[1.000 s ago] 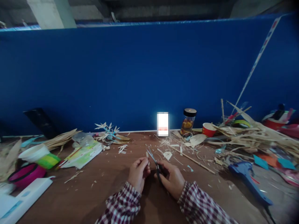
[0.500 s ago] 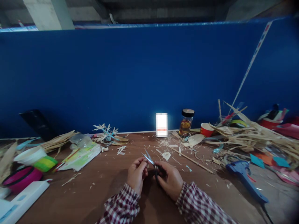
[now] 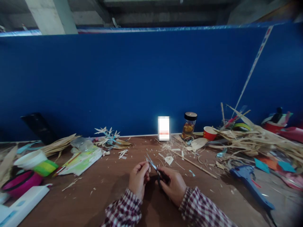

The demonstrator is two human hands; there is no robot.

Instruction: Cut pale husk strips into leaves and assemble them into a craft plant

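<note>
My right hand [image 3: 174, 182] is closed around the dark handles of a pair of scissors [image 3: 153, 164], with the blades slightly apart and pointing up and left. Close beside the blades, my left hand [image 3: 139, 177] pinches with thumb and forefinger. A small pale piece seems to show at its fingertips, too small to name. Beyond the hands, pale fibre scraps [image 3: 168, 160] and a thin stick [image 3: 195, 164] lie on the brown table [image 3: 94, 201].
On the right are a blue glue gun [image 3: 252, 186], dried husks [image 3: 255, 138], a red paper cup [image 3: 210, 133] and a lidded jar [image 3: 188, 126]. To the left stand a white power strip [image 3: 28, 205], a pink container [image 3: 23, 183] and a white-green cup [image 3: 35, 162]. A blue partition [image 3: 118, 78] rises behind.
The view has tilted slightly, so the scene sits a little lower. Both hands stay in nearly the same place, and the scissor blades look a bit closer together.
</note>
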